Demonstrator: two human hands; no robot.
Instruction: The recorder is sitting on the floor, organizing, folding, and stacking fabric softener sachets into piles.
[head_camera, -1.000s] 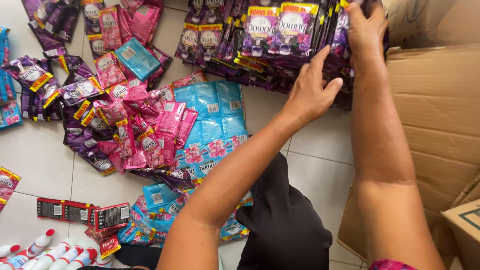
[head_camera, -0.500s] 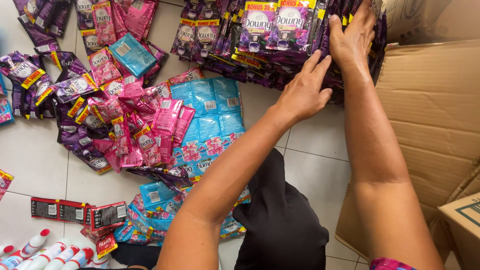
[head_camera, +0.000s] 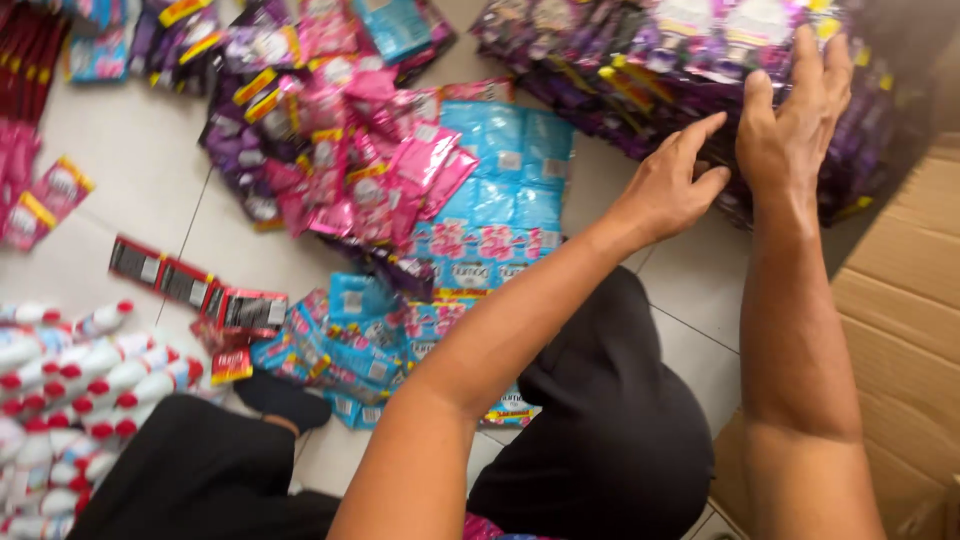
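A big stack of purple sachet strips lies on the tiled floor at the top right. My left hand rests against its near edge, fingers spread. My right hand presses flat on the stack's top right side, fingers apart. Neither hand closes around a strip. Blue sachet sheets lie just left of my left hand, with pink sachets beside them.
A cardboard box stands at the right. Red and black sachet strips and small white bottles with red caps lie at the left. More blue packets sit near my knees in black trousers.
The view has tilted down and the stack sits closer to me. Both hands have slid lower on the purple stack, the right one now flat on its top.
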